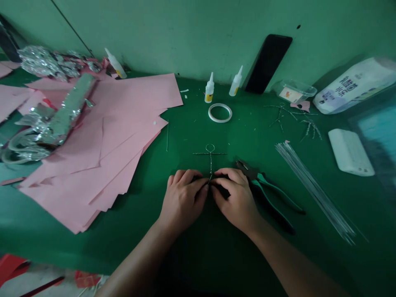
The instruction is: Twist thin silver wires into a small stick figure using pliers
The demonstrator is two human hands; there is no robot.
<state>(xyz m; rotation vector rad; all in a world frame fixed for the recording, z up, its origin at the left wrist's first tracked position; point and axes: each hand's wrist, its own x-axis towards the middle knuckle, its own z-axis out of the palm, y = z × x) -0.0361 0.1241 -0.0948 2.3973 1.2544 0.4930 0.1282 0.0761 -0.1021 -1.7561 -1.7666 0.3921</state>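
A twisted wire figure (210,161) lies on the green table in front of me, with a round loop at its top and a straight crossbar below. My left hand (185,198) pinches its lower end between thumb and forefinger. From the other side my right hand (236,196) pinches the same end, fingertips close to the left ones. The wire between the fingertips is mostly hidden. Beside my right hand lie pliers (258,177) with green and black handles, jaws towards the figure.
Pink paper sheets (123,119) and crumpled foil (46,62) cover the left side. Behind stand glue bottles (209,90), a tape roll (220,113) and a leaning phone (269,64). At right are straight wires (312,189), twisted wire pieces (309,126), a white block (351,152) and a white package (355,84).
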